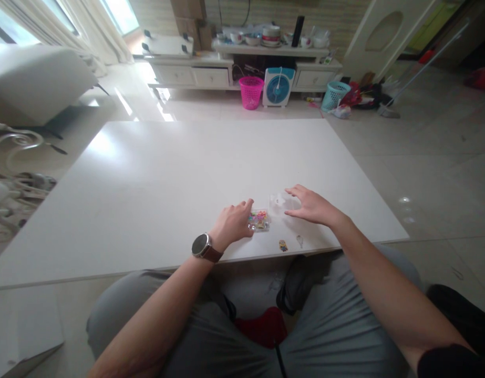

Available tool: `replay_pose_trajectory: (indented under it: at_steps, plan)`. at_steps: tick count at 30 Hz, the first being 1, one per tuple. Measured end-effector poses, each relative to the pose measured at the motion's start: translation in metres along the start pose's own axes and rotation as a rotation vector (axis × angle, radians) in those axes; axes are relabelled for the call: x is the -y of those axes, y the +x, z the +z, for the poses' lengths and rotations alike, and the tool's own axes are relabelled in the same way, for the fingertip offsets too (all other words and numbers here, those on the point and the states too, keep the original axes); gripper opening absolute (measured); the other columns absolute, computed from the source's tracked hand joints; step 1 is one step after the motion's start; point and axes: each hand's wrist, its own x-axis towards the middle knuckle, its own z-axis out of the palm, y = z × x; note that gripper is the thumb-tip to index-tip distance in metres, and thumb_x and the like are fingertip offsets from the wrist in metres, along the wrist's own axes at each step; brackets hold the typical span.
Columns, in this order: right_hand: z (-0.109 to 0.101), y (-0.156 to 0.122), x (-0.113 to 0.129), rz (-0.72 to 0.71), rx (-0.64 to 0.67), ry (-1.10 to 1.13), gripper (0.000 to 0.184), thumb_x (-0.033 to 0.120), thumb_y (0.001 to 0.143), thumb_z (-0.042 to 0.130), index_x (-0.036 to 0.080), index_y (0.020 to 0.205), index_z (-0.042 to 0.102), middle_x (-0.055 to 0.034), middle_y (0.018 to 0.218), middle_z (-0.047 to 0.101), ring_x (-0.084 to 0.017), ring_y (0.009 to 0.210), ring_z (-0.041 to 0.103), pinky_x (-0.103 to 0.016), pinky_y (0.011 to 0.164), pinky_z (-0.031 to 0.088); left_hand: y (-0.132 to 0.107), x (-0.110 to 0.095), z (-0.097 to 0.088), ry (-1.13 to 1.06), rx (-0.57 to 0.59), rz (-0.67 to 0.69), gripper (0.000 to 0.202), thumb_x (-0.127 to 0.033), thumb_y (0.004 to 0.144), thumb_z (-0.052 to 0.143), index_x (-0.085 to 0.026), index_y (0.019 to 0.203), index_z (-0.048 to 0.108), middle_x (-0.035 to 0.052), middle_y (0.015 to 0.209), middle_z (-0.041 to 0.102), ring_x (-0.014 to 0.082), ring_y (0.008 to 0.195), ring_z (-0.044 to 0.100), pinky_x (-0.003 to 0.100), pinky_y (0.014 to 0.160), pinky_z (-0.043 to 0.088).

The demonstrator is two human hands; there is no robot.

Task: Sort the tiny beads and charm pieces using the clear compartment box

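My left hand (235, 220), with a watch on its wrist, grips the left end of a small clear compartment box (260, 220) between thumb and fingers. Brightly coloured small pieces, perhaps beads, lie in it along with shiny ones. To its right, my right hand (311, 206) has thumb and fingers around the right part of a clear plastic box or lid (277, 203), which rests on the table. Near the front edge lie a small yellow and blue cartoon figure charm (282, 245) and a small metal ring or clasp (299, 241).
The white table (179, 168) reaches well beyond my hands, its front edge close to my legs. Past it, on the floor, stand a pink basket (250, 93), a blue box fan (279, 88) and a light blue basket (335, 95). A cabinet (213, 77) carries dishes.
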Motion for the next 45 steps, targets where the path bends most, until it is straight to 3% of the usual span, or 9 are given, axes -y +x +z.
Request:
replay_pose_trajectory:
  at_steps: [11, 15, 19, 24, 28, 33, 38, 42, 45]
  plan:
    - [-0.011, 0.002, -0.018, 0.293, -0.147, 0.003, 0.038, 0.048, 0.097, 0.055, 0.02, 0.119, 0.068, -0.0118, 0.108, 0.07, -0.023, 0.087, 0.068, -0.034, 0.085, 0.052, 0.003, 0.006, 0.01, 0.013, -0.029, 0.029, 0.061, -0.035, 0.076, 0.067, -0.022, 0.132, 0.046, 0.0111, 0.117, 0.068, 0.0298, 0.094, 0.069, 0.037, 0.075, 0.047]
    - [-0.01, 0.004, -0.019, 0.309, -0.091, 0.264, 0.039, 0.046, 0.104, 0.041, 0.019, 0.097, 0.067, -0.0064, 0.085, 0.072, -0.018, 0.073, 0.069, -0.028, 0.073, 0.053, 0.002, 0.005, 0.008, 0.011, -0.026, 0.025, 0.061, -0.034, 0.075, 0.068, -0.022, 0.131, 0.047, 0.0111, 0.118, 0.068, 0.0292, 0.092, 0.069, 0.037, 0.074, 0.046]
    - [-0.002, 0.009, -0.011, 0.365, -0.01, 0.521, 0.041, 0.038, 0.104, 0.041, 0.017, 0.076, 0.061, -0.0063, 0.073, 0.069, -0.014, 0.059, 0.066, -0.024, 0.059, 0.053, 0.001, 0.005, 0.006, 0.011, -0.028, 0.037, 0.058, -0.035, 0.076, 0.067, -0.022, 0.129, 0.048, 0.0105, 0.116, 0.068, 0.029, 0.09, 0.069, 0.037, 0.072, 0.045]
    - [0.001, 0.01, -0.009, 0.406, -0.003, 0.308, 0.024, 0.025, 0.1, 0.046, 0.018, 0.084, 0.063, -0.0011, 0.066, 0.066, -0.012, 0.052, 0.061, -0.021, 0.052, 0.044, 0.0, 0.006, 0.005, 0.013, -0.026, 0.035, 0.055, -0.035, 0.076, 0.068, -0.022, 0.126, 0.05, 0.0102, 0.114, 0.068, 0.0283, 0.09, 0.068, 0.036, 0.072, 0.045]
    - [-0.001, 0.008, -0.014, 0.395, 0.036, 0.13, 0.018, 0.025, 0.098, 0.048, 0.02, 0.095, 0.066, -0.001, 0.069, 0.069, -0.014, 0.059, 0.063, -0.024, 0.058, 0.043, 0.001, 0.006, 0.007, -0.007, -0.027, 0.035, 0.056, -0.035, 0.077, 0.068, -0.022, 0.128, 0.049, 0.0098, 0.114, 0.068, 0.0282, 0.093, 0.068, 0.036, 0.075, 0.045]
    - [-0.001, 0.007, -0.021, 0.403, 0.11, -0.145, 0.022, 0.026, 0.096, 0.05, 0.021, 0.098, 0.071, -0.0089, 0.096, 0.077, -0.022, 0.09, 0.068, -0.029, 0.074, 0.045, 0.002, 0.008, 0.007, -0.016, -0.035, 0.064, 0.061, -0.038, 0.074, 0.071, -0.023, 0.129, 0.049, 0.0092, 0.119, 0.067, 0.0289, 0.096, 0.068, 0.036, 0.078, 0.046]
    - [-0.001, 0.005, -0.023, 0.419, 0.122, -0.219, 0.023, 0.029, 0.095, 0.051, 0.022, 0.103, 0.071, -0.0105, 0.11, 0.075, -0.025, 0.095, 0.068, -0.032, 0.077, 0.047, -0.001, 0.012, 0.006, -0.031, -0.022, 0.082, 0.067, -0.035, 0.072, 0.074, -0.023, 0.132, 0.047, 0.0086, 0.122, 0.068, 0.0288, 0.096, 0.069, 0.037, 0.079, 0.046]
    - [0.0, 0.003, -0.016, 0.267, -0.004, -0.199, 0.026, 0.033, 0.092, 0.058, 0.019, 0.112, 0.069, -0.013, 0.117, 0.07, -0.028, 0.105, 0.066, -0.037, 0.089, 0.05, -0.002, 0.015, 0.005, -0.061, -0.026, 0.093, 0.067, -0.032, 0.072, 0.073, -0.024, 0.134, 0.047, 0.0086, 0.125, 0.067, 0.0291, 0.098, 0.069, 0.037, 0.079, 0.046]
    - [0.006, 0.002, -0.002, 0.097, -0.05, -0.028, 0.026, 0.034, 0.091, 0.062, 0.018, 0.112, 0.067, -0.0115, 0.116, 0.07, -0.027, 0.107, 0.066, -0.038, 0.094, 0.05, -0.002, 0.015, 0.004, -0.069, -0.039, 0.098, 0.063, -0.031, 0.075, 0.071, -0.025, 0.133, 0.048, 0.0083, 0.125, 0.067, 0.0286, 0.096, 0.069, 0.036, 0.078, 0.046]
